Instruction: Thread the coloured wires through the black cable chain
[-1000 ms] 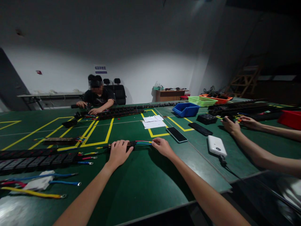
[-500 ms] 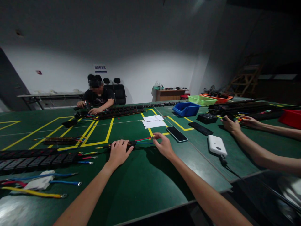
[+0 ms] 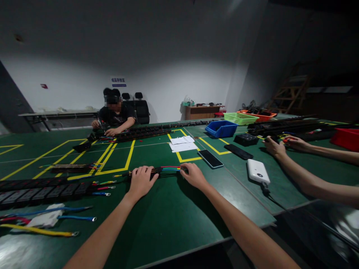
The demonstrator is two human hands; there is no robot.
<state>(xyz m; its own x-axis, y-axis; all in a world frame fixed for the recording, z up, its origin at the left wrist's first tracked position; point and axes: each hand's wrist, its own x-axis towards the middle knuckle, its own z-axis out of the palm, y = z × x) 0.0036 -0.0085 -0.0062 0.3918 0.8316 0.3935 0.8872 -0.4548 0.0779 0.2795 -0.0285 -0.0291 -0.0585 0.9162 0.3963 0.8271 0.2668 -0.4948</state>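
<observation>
A dark wire bundle (image 3: 155, 172) lies on the green table in front of me, with red, blue and green wires reaching out of its right side. Over its middle, my left hand (image 3: 142, 180) is wrapped, pressing it from above. My right hand (image 3: 194, 174) pinches the ends of the coloured wires (image 3: 171, 169), which are drawn together. A short yellow-tipped lead (image 3: 118, 175) sticks out to the left of the bundle. A similar bundle (image 3: 73, 167) rests farther left.
Black socket strips (image 3: 42, 192) and cables with ring terminals (image 3: 81, 218) lie at left. A phone (image 3: 211, 159), white power bank (image 3: 258, 171) and blue bin (image 3: 221, 129) are to the right. One co-worker (image 3: 117, 116) sits opposite; another person's hands (image 3: 276, 147) work at right.
My right hand has closed on the wire ends and drawn them together. The red and blue wires, spread apart before, now run side by side. My left hand stays on the bundle.
</observation>
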